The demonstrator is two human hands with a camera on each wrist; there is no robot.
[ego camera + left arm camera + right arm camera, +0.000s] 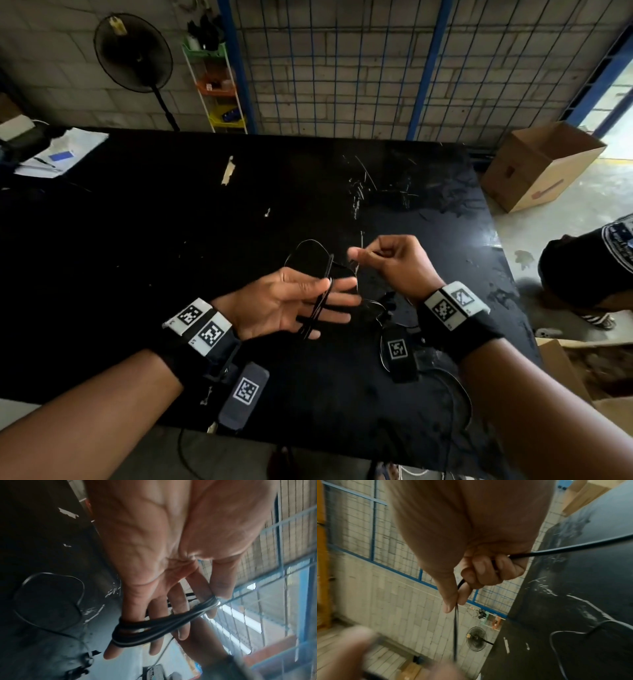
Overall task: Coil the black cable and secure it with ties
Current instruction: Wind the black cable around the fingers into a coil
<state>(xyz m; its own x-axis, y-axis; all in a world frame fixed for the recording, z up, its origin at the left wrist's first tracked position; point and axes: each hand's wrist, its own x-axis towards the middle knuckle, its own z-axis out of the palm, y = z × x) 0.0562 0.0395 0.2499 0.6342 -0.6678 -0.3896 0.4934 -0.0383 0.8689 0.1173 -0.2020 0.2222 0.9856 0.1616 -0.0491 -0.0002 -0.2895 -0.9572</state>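
Observation:
My left hand (308, 303) is held palm up over the black table (171, 257) with its fingers straight and spread. Several turns of the black cable (317, 308) are wound across them, from the index finger to the little finger. In the left wrist view the coil (154, 627) bunches at the index finger, where the thumb tip lies against it. My right hand (383, 260) is just to the right, fingers curled, pinching a strand of the cable (573, 547) between thumb and index finger. A loose loop (308, 245) lies on the table beyond my left hand.
A scatter of thin shiny black strips (383, 192) lies farther back on the table, with scraps of pale tape (227, 169) to the left. Cardboard boxes (541, 164) and another person (589, 267) are off the right edge. A blue wire fence (342, 68) stands behind.

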